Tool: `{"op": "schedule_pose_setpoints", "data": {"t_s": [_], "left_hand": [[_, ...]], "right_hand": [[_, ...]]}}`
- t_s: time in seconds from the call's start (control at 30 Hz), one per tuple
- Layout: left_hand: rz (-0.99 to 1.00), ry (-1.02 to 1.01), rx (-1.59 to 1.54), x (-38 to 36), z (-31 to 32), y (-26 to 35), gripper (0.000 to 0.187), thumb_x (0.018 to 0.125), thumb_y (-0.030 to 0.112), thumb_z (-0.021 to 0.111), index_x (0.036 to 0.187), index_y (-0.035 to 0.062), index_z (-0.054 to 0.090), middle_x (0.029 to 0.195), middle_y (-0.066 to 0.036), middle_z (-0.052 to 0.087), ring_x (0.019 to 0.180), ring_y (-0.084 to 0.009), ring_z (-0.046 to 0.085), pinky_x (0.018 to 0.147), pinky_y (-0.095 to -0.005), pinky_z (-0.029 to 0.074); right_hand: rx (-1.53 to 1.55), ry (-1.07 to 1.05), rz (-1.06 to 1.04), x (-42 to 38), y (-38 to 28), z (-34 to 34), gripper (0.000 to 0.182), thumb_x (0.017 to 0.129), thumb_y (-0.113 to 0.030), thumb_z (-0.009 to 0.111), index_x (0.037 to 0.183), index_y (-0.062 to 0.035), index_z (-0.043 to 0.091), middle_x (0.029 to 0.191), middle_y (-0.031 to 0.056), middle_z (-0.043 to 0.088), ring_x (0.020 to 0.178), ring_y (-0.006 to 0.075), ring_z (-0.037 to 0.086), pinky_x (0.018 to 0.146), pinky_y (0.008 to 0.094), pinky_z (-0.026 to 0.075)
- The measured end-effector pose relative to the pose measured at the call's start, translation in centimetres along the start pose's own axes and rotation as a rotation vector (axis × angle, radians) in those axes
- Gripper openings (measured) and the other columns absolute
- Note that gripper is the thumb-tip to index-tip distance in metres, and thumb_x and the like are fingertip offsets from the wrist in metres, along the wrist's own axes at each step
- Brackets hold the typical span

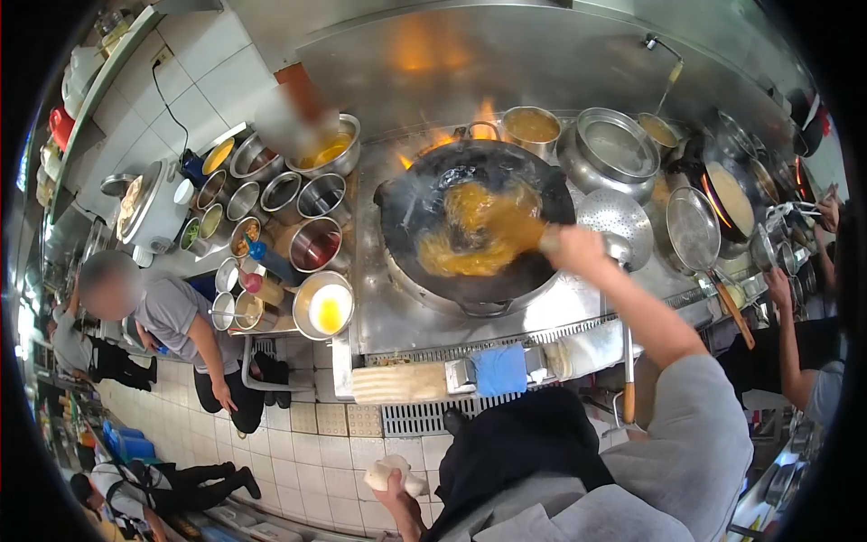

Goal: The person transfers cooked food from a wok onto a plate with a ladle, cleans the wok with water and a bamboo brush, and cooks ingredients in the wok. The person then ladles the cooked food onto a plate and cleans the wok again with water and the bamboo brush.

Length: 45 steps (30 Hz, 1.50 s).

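My right hand (578, 250) is closed around a tan wok brush (515, 226), smeared by motion. Its bristles reach into a large black wok (411, 190), where yellowish-brown liquid swirls. Flames (488, 113) rise behind the wok's far rim. Low at the bottom of the view, beside my dark apron, my left hand (395, 495) grips a folded white cloth (395, 471), well away from the stove.
Left of the wok stand metal seasoning pots (316, 244) and a bowl with an egg-yellow content (327, 309). Right of it are a perforated skimmer (614, 226) and a lidded pot (619, 144). A blue cloth (499, 370) hangs in front. Co-workers (190, 325) stand left and right.
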<state>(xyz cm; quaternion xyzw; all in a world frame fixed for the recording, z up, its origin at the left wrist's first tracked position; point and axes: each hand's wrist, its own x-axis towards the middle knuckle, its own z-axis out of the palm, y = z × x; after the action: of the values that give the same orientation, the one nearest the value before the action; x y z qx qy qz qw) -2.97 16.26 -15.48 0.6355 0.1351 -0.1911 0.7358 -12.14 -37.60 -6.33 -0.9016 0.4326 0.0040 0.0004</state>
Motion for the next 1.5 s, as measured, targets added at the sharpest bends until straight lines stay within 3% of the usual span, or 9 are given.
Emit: {"op": "schedule_pose_setpoints", "data": {"t_s": [0.2, 0.47, 0.73, 1.0, 1.07, 1.13, 1.27, 1.4, 1.5], "left_hand": [[-0.006, -0.13, 0.149, 2.1, 3.6, 0.3, 0.041, 0.079, 0.006, 0.063, 0.118, -0.0034, 0.054, 0.102, -0.014, 0.064, 0.087, -0.025, 0.065, 0.076, -0.0361, 0.053], [0.04, -0.061, 0.109, 1.4, 2.3, 0.4, 0.039, 0.076, 0.005, 0.071, 0.112, 0.0008, 0.056, 0.099, -0.008, 0.066, 0.084, -0.0149, 0.064, 0.072, -0.03, 0.053], [0.076, -0.133, 0.19, 3.6, 4.4, 1.2, 0.047, 0.076, 0.009, 0.076, 0.117, 0.0023, 0.053, 0.096, -0.006, 0.064, 0.082, -0.0138, 0.062, 0.072, -0.0306, 0.053], [0.091, 0.035, 0.051, 2.1, 0.9, -1.7, 0.059, 0.072, 0.019, 0.076, 0.123, 0.0046, 0.05, 0.102, -0.007, 0.061, 0.089, -0.0149, 0.058, 0.078, -0.0328, 0.05], [0.032, 0.097, -0.112, -0.6, -0.2, 0.7, 0.062, 0.073, 0.021, 0.076, 0.124, 0.0032, 0.047, 0.099, -0.006, 0.059, 0.089, -0.0144, 0.055, 0.08, -0.0323, 0.048], [0.107, 0.128, -0.068, -0.6, -0.4, -0.5, 0.059, 0.073, 0.015, 0.075, 0.124, 0.0055, 0.046, 0.1, -0.004, 0.057, 0.089, -0.0126, 0.055, 0.079, -0.0294, 0.048], [0.124, 0.103, -0.083, -1.7, 0.4, 0.7, 0.059, 0.073, 0.015, 0.075, 0.124, 0.0051, 0.047, 0.102, -0.004, 0.058, 0.093, -0.0132, 0.055, 0.082, -0.0299, 0.048], [0.148, 0.172, -0.075, -2.9, -0.8, -0.4, 0.057, 0.073, 0.013, 0.075, 0.122, 0.0048, 0.048, 0.101, -0.005, 0.059, 0.093, -0.0136, 0.057, 0.082, -0.0301, 0.049], [0.146, 0.303, -0.101, -5.1, -3.0, -3.1, 0.053, 0.074, 0.01, 0.075, 0.119, 0.0048, 0.049, 0.1, -0.005, 0.059, 0.091, -0.0135, 0.058, 0.08, -0.0299, 0.05]], "right_hand": [[0.311, 0.324, 0.107, 12.7, -4.1, 1.3, 0.029, 0.082, -0.033, 0.058, 0.092, -0.0078, 0.067, 0.087, 0.0193, 0.069, 0.082, 0.0388, 0.067, 0.076, 0.048, 0.054], [0.128, 0.008, -0.188, -4.4, -4.3, -1.7, 0.041, 0.079, -0.027, 0.069, 0.119, -0.0237, 0.064, 0.086, 0.0173, 0.069, 0.081, 0.0354, 0.067, 0.072, 0.0473, 0.053], [0.273, 0.247, 0.018, 13.1, -5.0, 1.3, 0.035, 0.089, -0.037, 0.056, 0.11, -0.0096, 0.062, 0.098, 0.0213, 0.068, 0.091, 0.0409, 0.065, 0.078, 0.0508, 0.052], [0.241, 0.019, -0.374, 0.0, -2.9, 3.3, 0.048, 0.089, -0.032, 0.061, 0.128, -0.0051, 0.058, 0.117, 0.0193, 0.064, 0.109, 0.0362, 0.06, 0.092, 0.0401, 0.046], [0.281, 0.086, -0.38, -0.3, -3.4, -2.7, 0.038, 0.088, -0.024, 0.068, 0.116, 0.001, 0.059, 0.074, 0.0126, 0.067, 0.05, 0.0222, 0.059, 0.045, 0.0366, 0.048], [-0.339, 0.103, -0.287, 1.8, -4.0, -5.9, 0.042, 0.085, -0.026, 0.07, 0.117, -0.0005, 0.062, 0.087, 0.0163, 0.071, 0.061, 0.0294, 0.066, 0.053, 0.0407, 0.052], [0.305, -0.234, -0.175, 23.3, 1.3, 6.1, 0.049, 0.092, -0.036, 0.058, 0.126, -0.0015, 0.058, 0.118, 0.0207, 0.064, 0.113, 0.0358, 0.059, 0.091, 0.0399, 0.046], [0.083, -0.059, -0.264, 5.2, -11.6, 1.8, 0.059, 0.095, -0.044, 0.052, 0.129, 0.0036, 0.053, 0.125, 0.0231, 0.059, 0.116, 0.0357, 0.057, 0.093, 0.0388, 0.044], [0.408, -0.043, -0.433, 3.5, -3.9, 5.1, 0.052, 0.091, -0.038, 0.06, 0.124, 0.0019, 0.057, 0.111, 0.0191, 0.065, 0.098, 0.0306, 0.063, 0.082, 0.0396, 0.048]]}}
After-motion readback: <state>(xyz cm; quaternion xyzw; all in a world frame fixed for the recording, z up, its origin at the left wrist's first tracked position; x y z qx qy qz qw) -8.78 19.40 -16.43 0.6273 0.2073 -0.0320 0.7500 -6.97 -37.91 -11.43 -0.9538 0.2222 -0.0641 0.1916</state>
